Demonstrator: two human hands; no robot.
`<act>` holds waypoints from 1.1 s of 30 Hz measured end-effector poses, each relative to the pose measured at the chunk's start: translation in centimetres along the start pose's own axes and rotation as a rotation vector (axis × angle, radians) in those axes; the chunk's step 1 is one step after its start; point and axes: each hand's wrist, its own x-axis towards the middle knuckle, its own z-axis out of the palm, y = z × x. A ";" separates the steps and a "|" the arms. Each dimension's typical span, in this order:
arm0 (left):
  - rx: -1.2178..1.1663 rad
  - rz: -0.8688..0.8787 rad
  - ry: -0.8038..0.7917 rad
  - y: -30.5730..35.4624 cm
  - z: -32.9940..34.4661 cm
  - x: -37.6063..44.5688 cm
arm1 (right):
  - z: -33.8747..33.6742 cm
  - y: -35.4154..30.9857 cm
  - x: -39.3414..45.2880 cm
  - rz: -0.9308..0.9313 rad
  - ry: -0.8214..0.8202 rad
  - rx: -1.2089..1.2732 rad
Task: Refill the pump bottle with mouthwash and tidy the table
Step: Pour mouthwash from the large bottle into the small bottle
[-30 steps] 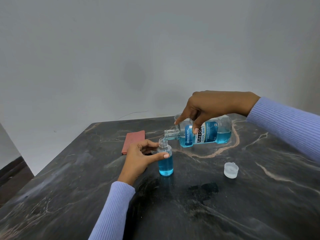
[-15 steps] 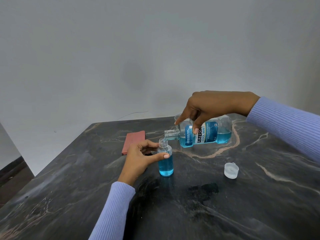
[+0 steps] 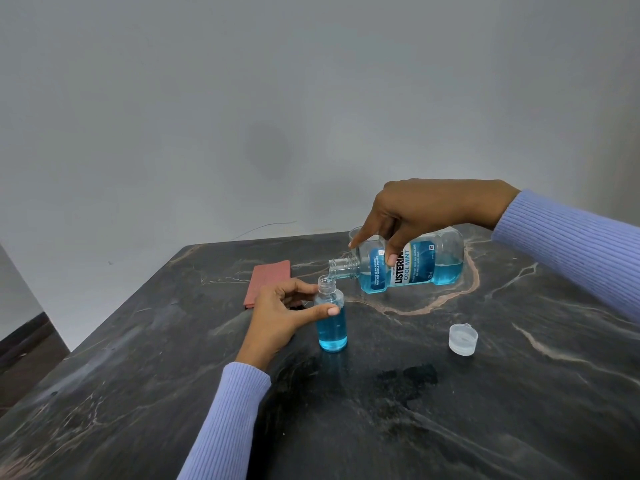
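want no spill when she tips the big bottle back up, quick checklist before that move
1. Left hand steadying the small bottle: ok.
2. Small bottle upright on the table: ok.
3. Right hand gripping the mouthwash bottle: ok.
4. Spout over the small bottle's mouth: ok.
5. Room left below the small bottle's neck: ok.
6. Clear cap within reach: ok.
7. Pump top in sight: cannot tell.

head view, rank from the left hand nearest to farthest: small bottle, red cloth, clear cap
1. small bottle: held in the left hand, upright at the table's middle.
2. red cloth: just behind that hand, toward the wall.
3. clear cap: far off to the right, past the bottle, alone on the dark table.
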 end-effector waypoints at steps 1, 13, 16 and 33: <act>-0.003 -0.001 0.000 0.0 0.0 0.0 | 0.0 0.0 0.0 -0.002 0.001 -0.001; -0.007 0.004 -0.009 -0.4 -0.1 0.1 | -0.2 0.0 0.1 -0.009 0.003 -0.008; -0.004 0.005 -0.008 -0.4 -0.1 0.1 | -0.2 0.0 0.2 -0.005 0.001 -0.028; 0.026 0.008 0.014 -0.2 0.0 0.1 | 2.5 0.6 -1.7 0.050 0.087 0.247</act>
